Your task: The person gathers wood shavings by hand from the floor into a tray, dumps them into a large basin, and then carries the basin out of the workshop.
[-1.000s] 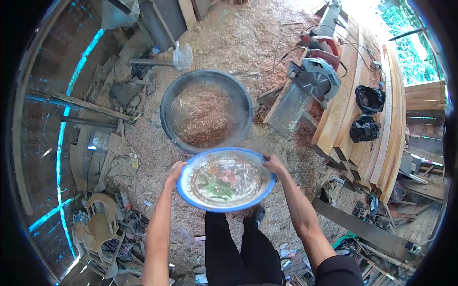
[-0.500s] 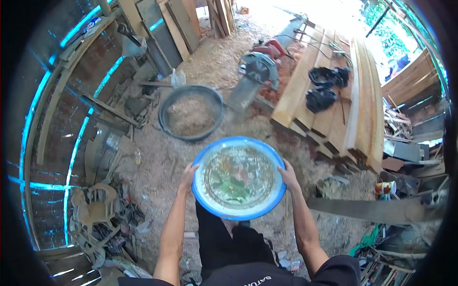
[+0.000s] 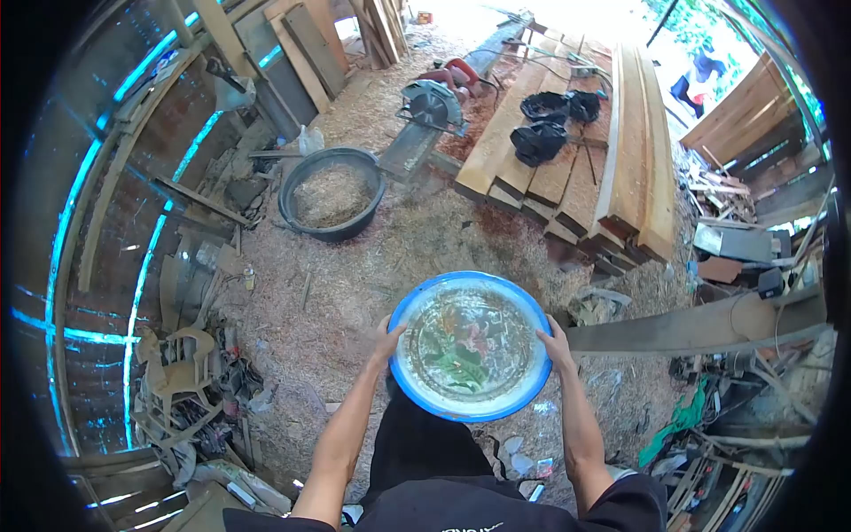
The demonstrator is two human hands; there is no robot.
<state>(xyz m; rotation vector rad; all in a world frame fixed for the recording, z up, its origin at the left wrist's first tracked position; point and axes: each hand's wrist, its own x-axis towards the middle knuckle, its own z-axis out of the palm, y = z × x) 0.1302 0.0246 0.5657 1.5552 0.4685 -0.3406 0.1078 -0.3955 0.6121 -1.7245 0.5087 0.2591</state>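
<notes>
A round tray (image 3: 470, 346) with a blue rim and a worn green and pink floral pattern is held in front of my body. My left hand (image 3: 387, 341) grips its left edge, and my right hand (image 3: 556, 344) grips the right edge. The tray's face is turned up toward the camera, with no object visible on it. The fingers beneath the tray are hidden. Below it show my dark trousers and the sawdust-covered floor.
A black tub (image 3: 355, 222) of sawdust stands ahead on the left. Behind it, a circular saw (image 3: 432, 105) rests on a board. Stacked timber (image 3: 550, 177) carries black plastic bags (image 3: 538, 142). At right a plank (image 3: 709, 326) juts inward; a chair (image 3: 182, 368) is at left.
The tray and both hands have shifted right and slightly down in view. The tub, saw and timber now appear farther left as the view has turned.
</notes>
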